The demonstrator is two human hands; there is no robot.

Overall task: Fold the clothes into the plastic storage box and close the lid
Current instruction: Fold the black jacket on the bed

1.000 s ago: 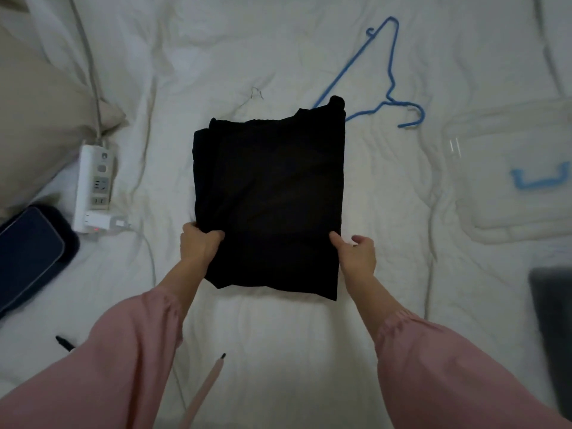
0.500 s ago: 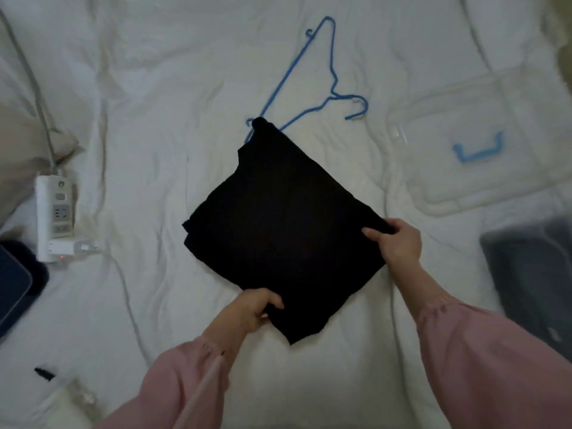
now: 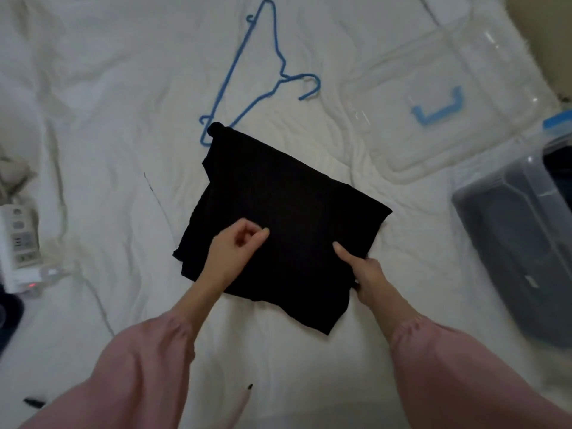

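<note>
A folded black garment (image 3: 278, 218) lies slanted on the white bedding (image 3: 108, 119) in the middle of the view. My right hand (image 3: 366, 274) grips its near right edge, thumb on top and fingers under the cloth. My left hand (image 3: 235, 247) hovers over the garment's near left part with loosely curled fingers and holds nothing. The clear plastic storage box (image 3: 520, 249) stands at the right edge with dark clothes inside. Its clear lid (image 3: 433, 72), with a blue handle, lies flat on the bed beyond the box.
A blue wire hanger (image 3: 272, 72) lies just behind the garment, touching its far corner. A white power strip (image 3: 18, 243) with a cable sits at the left edge, and a dark object (image 3: 9, 314) lies below it. A black pen (image 3: 34, 402) lies near my left sleeve.
My left hand let go of the garment's near corner and moved over its middle. My right hand slid from the right corner to the near edge. The view swung right, so more of the box shows.
</note>
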